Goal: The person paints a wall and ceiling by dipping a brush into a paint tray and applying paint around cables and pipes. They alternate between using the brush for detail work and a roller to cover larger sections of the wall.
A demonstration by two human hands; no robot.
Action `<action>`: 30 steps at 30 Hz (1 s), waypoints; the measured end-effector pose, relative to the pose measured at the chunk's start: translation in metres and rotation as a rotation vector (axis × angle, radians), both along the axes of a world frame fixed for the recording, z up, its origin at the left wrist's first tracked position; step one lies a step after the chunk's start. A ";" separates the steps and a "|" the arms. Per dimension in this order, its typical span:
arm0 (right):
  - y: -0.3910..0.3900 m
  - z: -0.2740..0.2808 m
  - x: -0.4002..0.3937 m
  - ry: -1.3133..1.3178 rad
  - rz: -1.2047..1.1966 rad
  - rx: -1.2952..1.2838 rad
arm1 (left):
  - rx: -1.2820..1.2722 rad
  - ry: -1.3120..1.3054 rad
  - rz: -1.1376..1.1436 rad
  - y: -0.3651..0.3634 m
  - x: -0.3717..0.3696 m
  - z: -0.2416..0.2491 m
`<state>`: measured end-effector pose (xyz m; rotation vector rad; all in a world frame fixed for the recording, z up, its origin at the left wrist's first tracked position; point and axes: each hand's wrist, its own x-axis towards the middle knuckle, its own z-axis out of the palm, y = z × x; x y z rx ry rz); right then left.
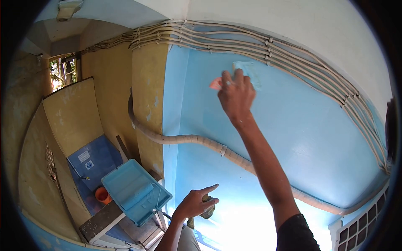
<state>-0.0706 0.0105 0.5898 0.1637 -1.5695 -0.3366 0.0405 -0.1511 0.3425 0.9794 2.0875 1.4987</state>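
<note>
Currently I have the right hand point(235, 96) pressing a thin sheet point(247, 73) flat on the blue wall point(293, 125), just below the cable bundle point(268, 46); it looks light and floppy, best pinched at an edge. Left hand point(196, 203), lower on that wall, loosely curled around a small tool point(208, 212), forefinger extended.

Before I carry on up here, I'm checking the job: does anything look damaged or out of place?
The yellow wall left of the blue wall is chipped and blotchy. The paint tray sits tilted on a plank. The right hand presses a pad to the blue wall; the left hand grips something unclear.
</note>
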 end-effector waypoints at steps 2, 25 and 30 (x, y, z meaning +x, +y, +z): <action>-0.027 0.004 -0.030 -0.051 0.037 -0.049 | -0.018 -0.015 0.017 0.000 0.006 0.011; 0.104 -0.014 0.097 0.564 0.818 -0.700 | 0.009 0.090 0.157 -0.032 0.009 -0.033; 0.115 -0.022 0.150 0.685 0.235 -0.453 | 0.054 0.101 0.150 -0.026 0.009 -0.039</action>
